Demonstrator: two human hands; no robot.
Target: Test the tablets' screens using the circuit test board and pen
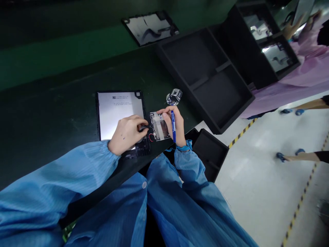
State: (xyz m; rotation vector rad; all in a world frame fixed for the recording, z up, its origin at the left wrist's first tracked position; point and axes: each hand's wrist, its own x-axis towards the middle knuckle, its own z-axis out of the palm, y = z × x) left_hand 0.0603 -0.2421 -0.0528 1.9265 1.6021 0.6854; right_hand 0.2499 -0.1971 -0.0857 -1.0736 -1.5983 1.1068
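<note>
A flat device panel [117,109] with a pale, printed back and a black frame lies on the dark table. My left hand [130,133] rests over its lower right part, thumb and forefinger closed at a small dark piece that I cannot make out. Just right of the panel is a circuit board [159,127] with pale tape strips and a short red wire. My right hand [177,125] reaches over the board's right side, fingertips at its upper edge. A blue pen [173,127] is tucked in that hand, pointing back toward the wrist.
Beyond my right hand stands a shiny metal tape roll or dispenser [174,96]. A black divided tray [205,75] sits at the table's right. Another panel [151,28] lies at the back. A co-worker in a pink sleeve [305,65] is at the far right, beside stacked trays [269,73].
</note>
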